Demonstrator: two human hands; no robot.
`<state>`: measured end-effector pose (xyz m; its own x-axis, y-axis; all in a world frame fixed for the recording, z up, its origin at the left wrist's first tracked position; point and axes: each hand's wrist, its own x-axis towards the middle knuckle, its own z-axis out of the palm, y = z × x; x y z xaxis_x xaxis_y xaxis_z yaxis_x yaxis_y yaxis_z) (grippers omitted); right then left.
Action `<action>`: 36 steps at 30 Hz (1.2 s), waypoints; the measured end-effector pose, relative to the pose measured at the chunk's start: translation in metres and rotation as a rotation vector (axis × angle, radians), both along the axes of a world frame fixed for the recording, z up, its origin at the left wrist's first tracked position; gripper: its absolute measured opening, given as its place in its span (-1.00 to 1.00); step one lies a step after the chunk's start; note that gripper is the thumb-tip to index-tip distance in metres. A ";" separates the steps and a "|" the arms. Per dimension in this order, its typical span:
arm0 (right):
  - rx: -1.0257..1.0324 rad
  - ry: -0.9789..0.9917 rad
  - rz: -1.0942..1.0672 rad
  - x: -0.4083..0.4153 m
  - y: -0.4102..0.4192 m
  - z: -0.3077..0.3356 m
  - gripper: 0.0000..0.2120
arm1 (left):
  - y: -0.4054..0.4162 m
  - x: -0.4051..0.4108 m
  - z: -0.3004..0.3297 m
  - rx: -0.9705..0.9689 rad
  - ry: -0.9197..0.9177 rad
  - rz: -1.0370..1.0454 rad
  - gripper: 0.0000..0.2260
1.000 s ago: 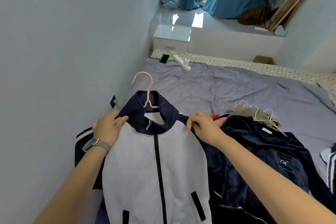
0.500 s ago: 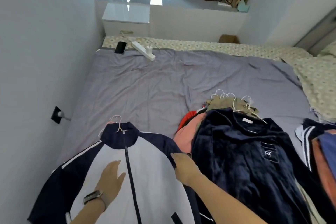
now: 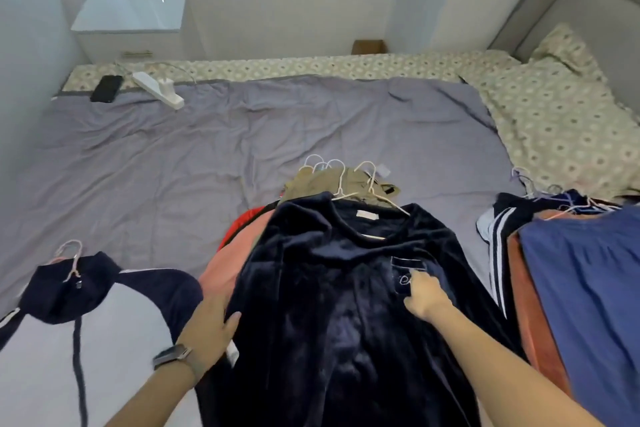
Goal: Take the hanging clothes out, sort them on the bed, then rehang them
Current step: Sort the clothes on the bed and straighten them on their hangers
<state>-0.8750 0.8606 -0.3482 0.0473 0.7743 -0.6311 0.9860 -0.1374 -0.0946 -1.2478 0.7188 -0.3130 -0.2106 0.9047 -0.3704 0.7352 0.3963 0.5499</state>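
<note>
Both hands are on the dark navy velvet top (image 3: 332,288), which lies uppermost on the middle pile of clothes on the bed (image 3: 207,149). The left hand (image 3: 211,326) rests at the garment's 9 o'clock edge, fingers fairly straight, thumb spread against the fabric; whether any cloth is pinched under the fingers cannot be told. A watch (image 3: 172,355) sits on that wrist. The right hand (image 3: 424,295) lies toward 3 o'clock on the top's chest, just below the embroidered pocket (image 3: 410,270); its fingers are curled down onto the velvet, but the view from behind hides whether this grip holds fabric.

Under the velvet top, a salmon garment (image 3: 225,263) and a red one (image 3: 239,225) protrude at 9 to 10 o'clock, and an olive garment (image 3: 322,184) with several white hangers (image 3: 341,177) protrudes at 12 o'clock.

At 9 o'clock of the left hand, just beside it, lies the navy-and-white zip jacket (image 3: 86,322) on a pink hanger (image 3: 71,258). At 3 o'clock of the right hand, apart from it, is a third pile topped by a blue garment (image 3: 588,288) over a rust one (image 3: 530,305) and a navy piece with white stripes (image 3: 498,239).

At the bed's far 11 o'clock corner lie a black phone (image 3: 106,88) and a white power strip (image 3: 157,90).
</note>
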 end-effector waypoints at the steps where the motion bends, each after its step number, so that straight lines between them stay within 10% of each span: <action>1: 0.015 0.023 -0.007 0.016 0.010 -0.006 -0.45 | 0.012 0.021 -0.003 0.001 0.008 -0.003 -0.59; 20: 0.121 0.221 0.018 0.080 0.160 -0.096 -0.49 | 0.056 0.179 -0.032 0.034 0.078 0.124 -0.68; 24: 0.485 0.229 -0.085 0.074 0.098 -0.037 -0.47 | 0.035 0.183 -0.012 0.084 0.038 0.218 -0.70; 36: 0.348 0.696 -0.094 0.117 -0.088 0.152 -0.36 | 0.003 0.163 0.105 0.258 0.328 0.071 -0.47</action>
<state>-0.7577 0.7730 -0.1961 -0.1947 0.9454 -0.2612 0.6697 -0.0664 -0.7396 -1.0845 0.7216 -0.2077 -0.3452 0.9378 -0.0369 0.8634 0.3328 0.3792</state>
